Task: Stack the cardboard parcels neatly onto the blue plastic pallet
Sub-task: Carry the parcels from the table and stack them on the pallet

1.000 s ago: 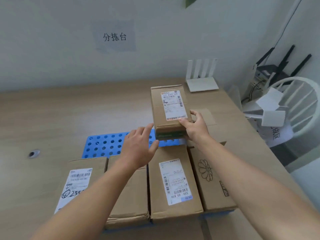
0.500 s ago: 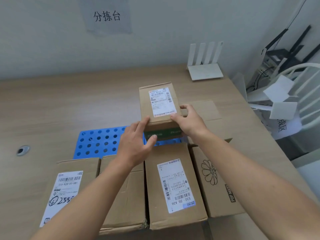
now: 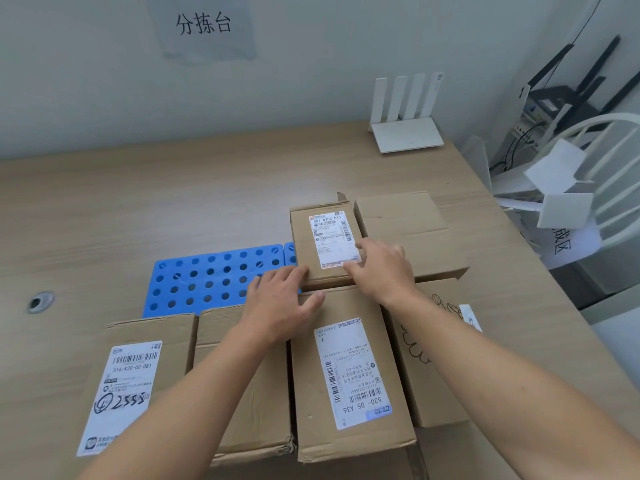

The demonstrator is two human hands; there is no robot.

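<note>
Right now both hands lie flat, neither curled round anything. From my remote seat I see the left hand palm down, straight fingers touching the near left corner of the small labelled parcel, its thumb lying on top of the long labelled parcel in front. The right hand rests palm down on the small labelled parcel's near right part, fingertips over the lower edge of its white label. That parcel lies flat at the back right of the blue pallet, just behind the long labelled parcel and close against a plain box on its right. Four parcels form the near row along the pallet's front: a scribbled-label parcel, a plain brown parcel, the long labelled one, and a flower parcel. Everything sits on a pale wood counter with a round cable hole at left, a white router at the back by the grey wall, and a paper sign above. A white chair heaped with papers stands off the right end. The forearms cover part of the plain brown parcel and most of the flower drawing; the small parcel's base and the pallet under the near row are hidden.
</note>
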